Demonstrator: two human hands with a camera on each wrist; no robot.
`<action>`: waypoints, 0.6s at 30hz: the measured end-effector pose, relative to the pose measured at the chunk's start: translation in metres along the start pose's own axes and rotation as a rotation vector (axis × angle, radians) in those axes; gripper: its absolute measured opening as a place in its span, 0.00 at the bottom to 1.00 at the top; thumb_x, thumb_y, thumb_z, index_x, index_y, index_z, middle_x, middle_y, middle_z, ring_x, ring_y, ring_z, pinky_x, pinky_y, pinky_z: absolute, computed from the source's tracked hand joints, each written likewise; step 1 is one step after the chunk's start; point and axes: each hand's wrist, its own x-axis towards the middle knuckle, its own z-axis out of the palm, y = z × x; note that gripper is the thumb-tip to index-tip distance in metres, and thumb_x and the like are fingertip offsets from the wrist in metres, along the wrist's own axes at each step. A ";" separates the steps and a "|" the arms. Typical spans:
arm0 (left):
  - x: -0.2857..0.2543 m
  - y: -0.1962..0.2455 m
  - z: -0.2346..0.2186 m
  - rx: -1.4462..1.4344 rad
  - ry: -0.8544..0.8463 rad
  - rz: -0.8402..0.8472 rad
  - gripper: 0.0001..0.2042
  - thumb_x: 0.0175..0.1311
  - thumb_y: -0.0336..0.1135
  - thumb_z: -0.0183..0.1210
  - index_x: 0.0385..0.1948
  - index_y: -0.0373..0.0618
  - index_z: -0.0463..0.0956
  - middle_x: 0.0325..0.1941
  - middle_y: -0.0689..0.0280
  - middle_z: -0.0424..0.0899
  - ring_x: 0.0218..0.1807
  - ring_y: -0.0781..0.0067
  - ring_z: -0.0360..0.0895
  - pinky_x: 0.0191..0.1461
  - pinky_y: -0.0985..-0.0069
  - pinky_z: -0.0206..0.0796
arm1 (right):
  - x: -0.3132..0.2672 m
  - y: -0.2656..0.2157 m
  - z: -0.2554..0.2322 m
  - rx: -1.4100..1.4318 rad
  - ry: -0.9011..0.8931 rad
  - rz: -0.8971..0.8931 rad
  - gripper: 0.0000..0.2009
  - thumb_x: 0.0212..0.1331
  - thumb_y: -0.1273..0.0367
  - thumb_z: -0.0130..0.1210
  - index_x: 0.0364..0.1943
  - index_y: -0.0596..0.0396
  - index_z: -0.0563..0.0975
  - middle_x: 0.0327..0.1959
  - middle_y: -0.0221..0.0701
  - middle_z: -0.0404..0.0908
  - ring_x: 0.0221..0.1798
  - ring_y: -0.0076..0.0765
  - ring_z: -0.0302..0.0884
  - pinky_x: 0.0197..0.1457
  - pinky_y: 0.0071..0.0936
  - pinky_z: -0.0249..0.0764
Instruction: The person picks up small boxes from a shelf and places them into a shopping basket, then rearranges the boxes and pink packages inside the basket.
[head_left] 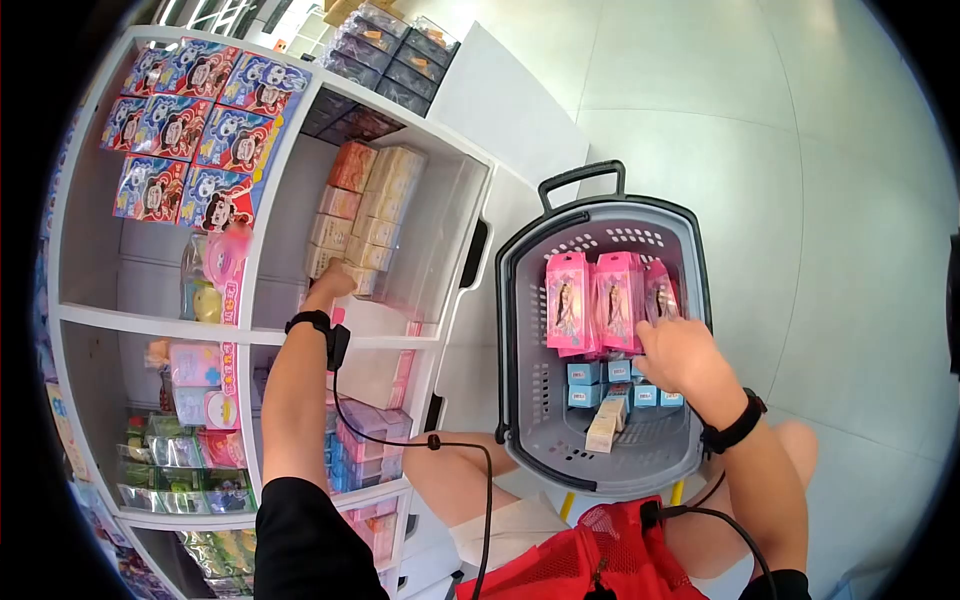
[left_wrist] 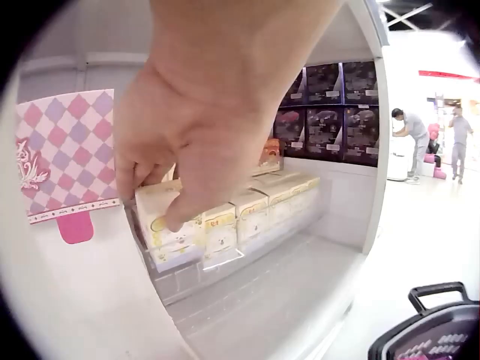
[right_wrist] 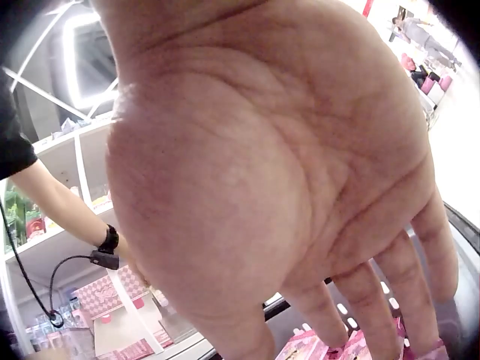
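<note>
Beside the person, from big to small:
Shelf unit: a white shelf unit [head_left: 262, 245] stands on the person's left, its compartments filled with boxed goods; cartoon-printed packs fill the top left compartment.
Basket: a grey shopping basket [head_left: 520, 330] sits in front of the person on their right, black handle at its far end.
Pink boxes: three pink boxes [head_left: 605, 300] stand upright side by side against the far part of the basket.
Cream boxes: a stack of cream boxes [head_left: 375, 215] fills the upper middle compartment; in the left wrist view they form a row [left_wrist: 247, 214] running back into the shelf.
Blue boxes: small blue boxes [head_left: 585, 385] lie on the basket floor, below the pink ones.
Left hand: the left hand [head_left: 330, 283] reaches into the cream-box compartment, fingers [left_wrist: 180, 206] curled over the top of the front cream box [left_wrist: 176, 225], pinching it.
Right hand: the right hand [head_left: 680, 355] hovers over the basket, fingers [right_wrist: 390, 285] straight and spread, tips at the pink boxes, holding nothing.
</note>
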 end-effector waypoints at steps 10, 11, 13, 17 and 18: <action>0.113 -0.065 0.082 0.162 -0.045 0.069 0.30 0.61 0.29 0.49 0.67 0.22 0.61 0.68 0.29 0.69 0.72 0.35 0.69 0.74 0.55 0.62 | 0.005 -0.001 0.003 -0.016 -0.015 0.004 0.21 0.64 0.54 0.58 0.54 0.54 0.78 0.46 0.40 0.86 0.52 0.49 0.85 0.55 0.47 0.76; 0.178 -0.112 0.118 0.319 -0.085 0.205 0.31 0.60 0.29 0.50 0.67 0.22 0.62 0.67 0.29 0.69 0.71 0.36 0.70 0.72 0.55 0.64 | 0.005 -0.001 0.003 -0.003 -0.022 -0.002 0.22 0.64 0.54 0.58 0.54 0.54 0.78 0.46 0.40 0.86 0.52 0.49 0.85 0.54 0.47 0.76; 0.178 -0.098 0.128 0.238 -0.028 0.138 0.29 0.60 0.29 0.52 0.64 0.21 0.65 0.63 0.28 0.73 0.67 0.36 0.74 0.69 0.54 0.68 | 0.008 0.000 0.008 0.006 -0.036 0.016 0.22 0.64 0.52 0.58 0.53 0.54 0.78 0.46 0.41 0.86 0.52 0.49 0.85 0.55 0.47 0.76; 0.069 -0.024 0.079 -0.183 0.511 -0.088 0.17 0.59 0.31 0.55 0.44 0.23 0.79 0.50 0.30 0.81 0.59 0.32 0.79 0.65 0.52 0.70 | 0.008 0.002 0.011 -0.010 -0.030 0.006 0.23 0.65 0.51 0.57 0.53 0.54 0.78 0.47 0.41 0.86 0.53 0.50 0.85 0.56 0.47 0.76; 0.042 -0.003 0.062 -0.290 0.473 -0.020 0.14 0.58 0.30 0.55 0.38 0.25 0.81 0.46 0.33 0.83 0.54 0.31 0.80 0.61 0.50 0.72 | 0.009 0.003 0.011 -0.011 -0.050 0.006 0.22 0.66 0.51 0.56 0.53 0.54 0.78 0.48 0.41 0.86 0.53 0.50 0.85 0.57 0.47 0.76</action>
